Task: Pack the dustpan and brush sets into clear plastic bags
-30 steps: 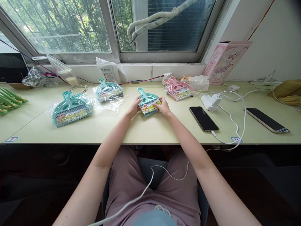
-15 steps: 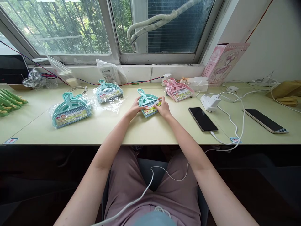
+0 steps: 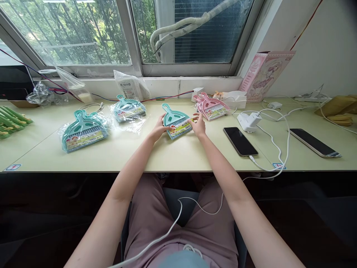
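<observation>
A small teal dustpan-and-brush set with a colourful paper label lies unwrapped on the pale green desk in front of me. My left hand grips its left edge, fingers curled on it. My right hand pinches the right end of the label strip at the set's lower right corner. A pink set in a clear bag lies just behind my right hand.
Two teal sets in clear bags lie to the left, with an empty clear bag between. Right of my hands lie a phone on a cable, a white charger and a second phone. A pink box leans on the wall.
My right hand has slid from on top of the label out to the set's right corner. The teal set has turned slightly; my left hand stays on its left edge.
</observation>
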A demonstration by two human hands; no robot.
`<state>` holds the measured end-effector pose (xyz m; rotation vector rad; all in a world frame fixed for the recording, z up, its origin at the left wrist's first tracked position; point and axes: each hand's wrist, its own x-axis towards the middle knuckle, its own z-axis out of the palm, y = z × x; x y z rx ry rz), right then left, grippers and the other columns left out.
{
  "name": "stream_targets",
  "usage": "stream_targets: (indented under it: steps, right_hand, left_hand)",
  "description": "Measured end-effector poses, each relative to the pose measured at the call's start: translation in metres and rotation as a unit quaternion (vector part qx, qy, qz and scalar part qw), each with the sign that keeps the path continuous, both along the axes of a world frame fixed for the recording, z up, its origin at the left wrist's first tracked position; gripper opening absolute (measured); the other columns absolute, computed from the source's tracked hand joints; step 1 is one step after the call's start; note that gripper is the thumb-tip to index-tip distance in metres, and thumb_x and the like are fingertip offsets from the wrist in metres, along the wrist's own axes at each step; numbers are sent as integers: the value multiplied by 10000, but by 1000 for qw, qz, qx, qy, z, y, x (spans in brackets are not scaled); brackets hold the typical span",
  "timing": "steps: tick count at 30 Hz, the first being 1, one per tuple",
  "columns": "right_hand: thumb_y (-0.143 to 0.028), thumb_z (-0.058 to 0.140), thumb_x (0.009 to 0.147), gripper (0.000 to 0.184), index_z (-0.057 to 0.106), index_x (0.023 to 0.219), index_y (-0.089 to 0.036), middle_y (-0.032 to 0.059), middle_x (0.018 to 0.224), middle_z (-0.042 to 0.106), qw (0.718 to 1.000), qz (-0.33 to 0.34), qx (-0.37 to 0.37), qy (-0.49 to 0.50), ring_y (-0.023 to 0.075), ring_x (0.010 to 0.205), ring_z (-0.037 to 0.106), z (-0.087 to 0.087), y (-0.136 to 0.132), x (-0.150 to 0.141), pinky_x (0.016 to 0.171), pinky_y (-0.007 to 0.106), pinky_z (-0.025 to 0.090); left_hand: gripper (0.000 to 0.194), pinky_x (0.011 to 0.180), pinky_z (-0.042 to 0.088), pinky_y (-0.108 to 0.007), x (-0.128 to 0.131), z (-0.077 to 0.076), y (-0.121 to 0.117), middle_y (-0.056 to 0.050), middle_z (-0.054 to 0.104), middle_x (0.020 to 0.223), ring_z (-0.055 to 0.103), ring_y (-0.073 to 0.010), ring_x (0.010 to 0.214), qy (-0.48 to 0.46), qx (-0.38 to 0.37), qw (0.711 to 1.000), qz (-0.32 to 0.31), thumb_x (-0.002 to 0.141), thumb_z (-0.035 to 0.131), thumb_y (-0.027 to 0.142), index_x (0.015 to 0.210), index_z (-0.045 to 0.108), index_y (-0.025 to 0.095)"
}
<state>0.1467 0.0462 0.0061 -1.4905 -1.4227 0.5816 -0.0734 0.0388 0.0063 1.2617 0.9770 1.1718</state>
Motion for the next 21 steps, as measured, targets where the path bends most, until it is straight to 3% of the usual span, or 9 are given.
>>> stream_targets:
  steps: [5,9,15,18,21]
  right_hand:
    - [-233,717,807,349,551,1114,-232,7,986,716,999,-50,6,17,178,800,654,1,3,7,812,337,470]
    - [-222,710,822,231,593,1021,-235,2,966,724,998,-59,-5,-13,186,853,654,2,-2,6,831,333,450]
    - [-343,629,918,168,612,1037,-225,51,997,715,986,-154,-60,-19,219,944,648,2,-3,8,824,321,438]
    - [-464,496,984,315,651,861,-220,67,913,722,987,-113,-116,-19,226,902,661,2,-3,6,801,315,447]
    - [-581,522,949,503,624,626,-209,68,745,698,990,-23,-120,-71,220,838,669,2,-6,-1,766,292,459]
  left_hand:
    - [996,930,561,-442,0,0,0,-79,620,1233,638,-288,1133,13,7,1000,-10,579,753,38,1461,366,288]
    - [1004,949,555,-460,0,0,-1,-76,620,1245,629,-296,1155,19,10,1000,-21,588,758,51,1471,353,305]
    - [1010,957,549,-475,-1,-2,1,-81,609,1283,629,-301,1164,4,22,1000,-6,576,752,44,1470,363,308]
    - [1024,941,557,-464,-2,-3,3,-86,609,1291,628,-307,1172,-8,33,999,10,570,749,46,1478,357,313]
    - [1043,910,572,-439,-6,-1,5,-87,616,1278,630,-307,1172,-27,43,998,35,571,746,52,1492,333,312]
